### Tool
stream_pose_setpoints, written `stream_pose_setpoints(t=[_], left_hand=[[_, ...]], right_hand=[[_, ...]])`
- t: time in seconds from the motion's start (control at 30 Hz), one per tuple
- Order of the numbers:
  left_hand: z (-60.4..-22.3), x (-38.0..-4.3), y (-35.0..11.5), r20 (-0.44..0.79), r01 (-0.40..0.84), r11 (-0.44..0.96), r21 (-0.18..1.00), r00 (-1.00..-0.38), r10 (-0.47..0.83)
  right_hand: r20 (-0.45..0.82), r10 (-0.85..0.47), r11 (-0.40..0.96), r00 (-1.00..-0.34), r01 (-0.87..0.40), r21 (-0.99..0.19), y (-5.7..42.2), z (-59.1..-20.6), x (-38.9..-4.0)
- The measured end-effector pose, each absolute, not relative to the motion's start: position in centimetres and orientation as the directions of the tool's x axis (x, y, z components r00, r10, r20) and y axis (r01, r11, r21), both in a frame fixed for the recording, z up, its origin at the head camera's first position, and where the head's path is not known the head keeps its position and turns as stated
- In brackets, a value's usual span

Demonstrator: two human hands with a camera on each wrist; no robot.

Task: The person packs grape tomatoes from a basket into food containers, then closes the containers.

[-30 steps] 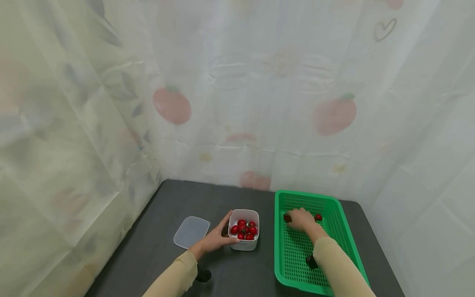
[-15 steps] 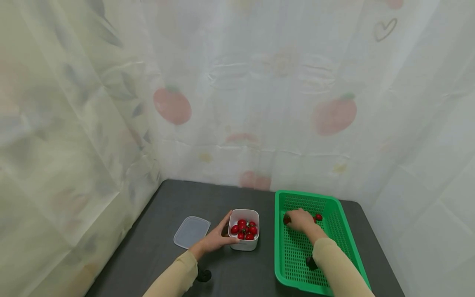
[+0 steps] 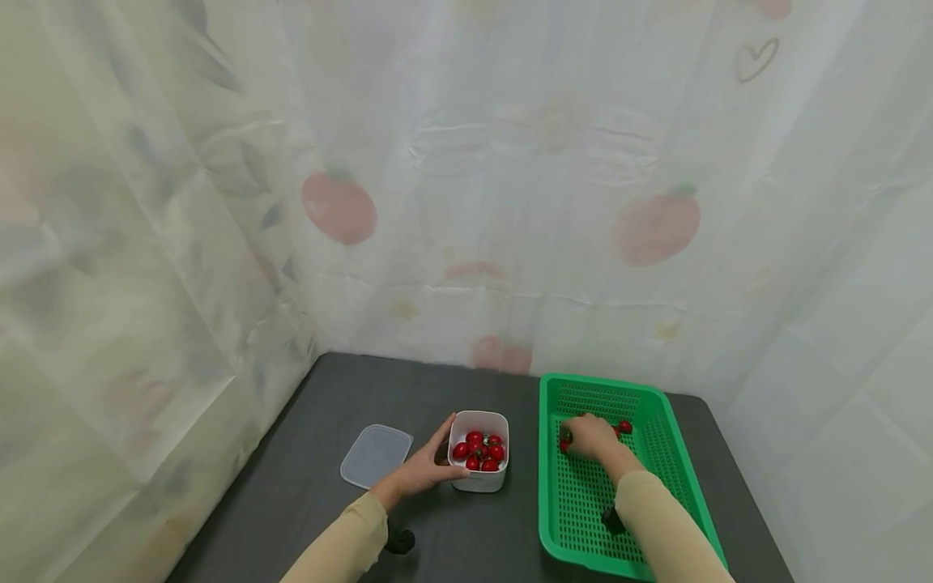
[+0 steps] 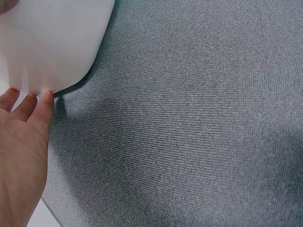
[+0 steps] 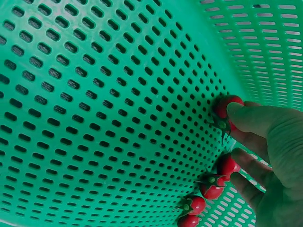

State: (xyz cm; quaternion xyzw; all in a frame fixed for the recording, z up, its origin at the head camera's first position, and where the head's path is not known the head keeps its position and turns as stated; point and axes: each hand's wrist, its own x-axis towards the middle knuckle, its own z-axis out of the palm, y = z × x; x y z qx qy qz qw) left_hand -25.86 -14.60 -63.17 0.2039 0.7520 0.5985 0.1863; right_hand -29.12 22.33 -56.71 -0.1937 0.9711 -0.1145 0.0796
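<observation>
In the head view, my left hand (image 3: 419, 471) holds a white square container (image 3: 481, 483), thumb at its near rim. Several cherry tomatoes (image 3: 475, 449) lie inside. The left wrist view shows fingertips pressed against the container's smooth wall (image 4: 52, 42). My right hand (image 3: 594, 438) reaches into a green perforated basket (image 3: 544, 478). Seen from the right wrist, its thumb and a finger pinch a red cherry tomato (image 5: 228, 105) with a green stem. Below it, more tomatoes (image 5: 213, 188) lie in a row along the basket wall, close to the other fingers.
A translucent lid (image 3: 376, 455) lies flat on the dark table (image 3: 430, 389), left of the container. One tomato (image 3: 625, 426) is visible beyond the right hand in the basket. Small dark objects show by the left wrist (image 3: 399, 540) and right sleeve (image 3: 612, 519). Patterned curtains stand behind.
In the basket, my right hand has shifted slightly, and the tomato at its fingertips has moved a little towards me, its green stem now showing. My left hand and the container have stayed put.
</observation>
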Motion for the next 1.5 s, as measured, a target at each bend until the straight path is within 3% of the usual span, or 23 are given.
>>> stream_pose_setpoints(t=[1.17, 1.5], left_hand=[[-62.6, -25.9, -14.3, -0.027, 0.087, 0.182, 0.979, -0.838, 0.545], [-62.9, -26.1, -14.2, -0.021, 0.09, 0.174, 0.981, -0.836, 0.548]], right_hand=[[-0.118, -0.393, 0.898, -0.912, -0.354, -0.26, 24.3, -57.1, -28.9], [-0.041, -0.388, 0.869, -0.921, -0.351, -0.348, 25.3, -54.9, -28.5]])
